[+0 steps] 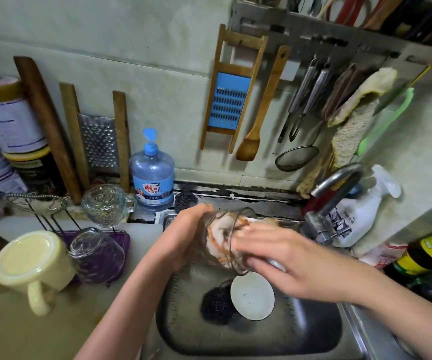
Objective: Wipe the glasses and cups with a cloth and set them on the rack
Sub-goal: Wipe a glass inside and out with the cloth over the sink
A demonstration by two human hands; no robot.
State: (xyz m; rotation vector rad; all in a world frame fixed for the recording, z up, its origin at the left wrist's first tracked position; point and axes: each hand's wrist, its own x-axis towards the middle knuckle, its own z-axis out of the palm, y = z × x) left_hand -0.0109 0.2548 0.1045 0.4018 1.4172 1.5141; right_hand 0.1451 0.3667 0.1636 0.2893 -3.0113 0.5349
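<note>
**Glass held sideways over the sink, mouth toward the right hand**

The left hand [189, 229] grips the glass [211, 252] by its base above the sink [300, 331]. Its long axis runs left to right. The right hand [290, 258] presses the cloth [220, 233] into the mouth with outstretched fingers. The rack [122, 239] lies well left, nearer the left hand. Blur hides the right thumb and the cloth's depth

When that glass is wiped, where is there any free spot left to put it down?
The rack has bare wire pegs between the handled glass cup and the cream mug. The pale counter in front of the mug is bare too. Crowded: the tins at back left, and the bottles right of the sink.
</note>
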